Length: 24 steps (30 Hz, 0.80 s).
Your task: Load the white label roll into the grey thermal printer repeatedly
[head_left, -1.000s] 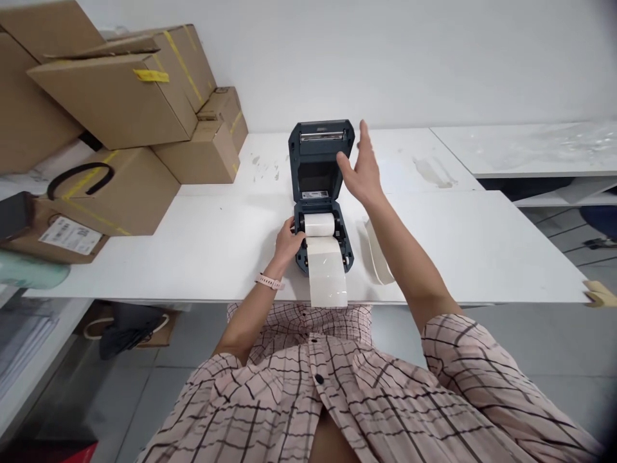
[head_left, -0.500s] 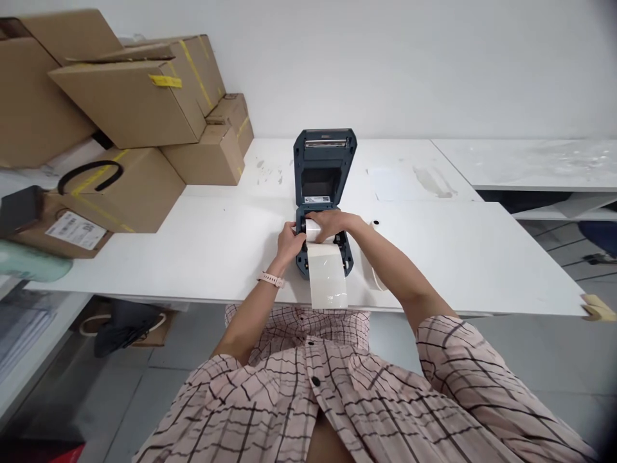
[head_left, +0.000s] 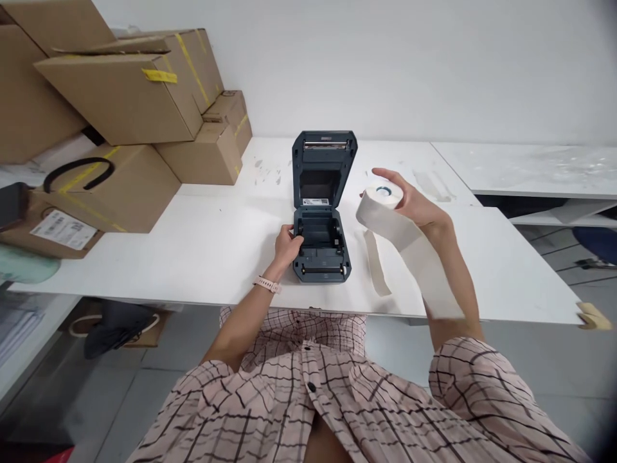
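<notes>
A dark grey label printer stands on the white table with its lid tipped open and its roll bay bare. My left hand grips the printer's left side, fingers curled on its edge. My right hand holds a white label roll to the right of the printer, above the table. A long tail of labels trails from the roll down along my forearm. A loose paper strip lies on the table just right of the printer.
Several cardboard boxes are stacked at the table's back left, one with a black handle and a shipping label. A second white table adjoins at the back right. Bags sit on the floor under the left end.
My right hand came down from the lid onto the roll, then lifted it out of the printer and carried it right, its tail trailing. My left hand stayed on the printer's side.
</notes>
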Motion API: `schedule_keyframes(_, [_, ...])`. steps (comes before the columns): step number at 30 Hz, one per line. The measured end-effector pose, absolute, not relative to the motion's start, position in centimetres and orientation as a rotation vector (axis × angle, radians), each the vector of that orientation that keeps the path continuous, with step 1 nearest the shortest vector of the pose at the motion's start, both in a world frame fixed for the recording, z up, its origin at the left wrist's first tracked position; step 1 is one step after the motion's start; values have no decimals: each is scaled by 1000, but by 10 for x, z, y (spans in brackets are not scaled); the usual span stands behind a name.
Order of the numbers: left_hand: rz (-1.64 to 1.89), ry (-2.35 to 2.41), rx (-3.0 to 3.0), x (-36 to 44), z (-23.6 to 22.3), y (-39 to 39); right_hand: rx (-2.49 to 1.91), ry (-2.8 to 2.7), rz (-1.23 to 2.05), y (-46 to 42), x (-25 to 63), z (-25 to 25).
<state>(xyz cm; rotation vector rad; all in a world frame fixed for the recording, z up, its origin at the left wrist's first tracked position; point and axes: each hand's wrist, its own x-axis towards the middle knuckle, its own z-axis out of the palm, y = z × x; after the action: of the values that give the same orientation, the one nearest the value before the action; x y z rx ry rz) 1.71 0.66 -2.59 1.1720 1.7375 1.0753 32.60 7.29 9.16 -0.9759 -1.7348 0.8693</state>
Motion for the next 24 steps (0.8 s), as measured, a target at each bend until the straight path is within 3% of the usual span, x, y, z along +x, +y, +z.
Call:
schedule_keyframes(3, [1110,1722,1153,18,-27,7,-1024,-1781,1115,96,318,60])
schedule_keyframes(13, [1148,1706,1102,17,-28,7,-1323,-1829,1105,158,301,-10])
schedule_keyframes(18, [1179,1686,1084,17,-34,9,-1340,-1852,1134,159,307,-17])
schedule_keyframes(24, [1160,1705,1107,17,-34,9,-1096,-1672,1295,122,383,-16])
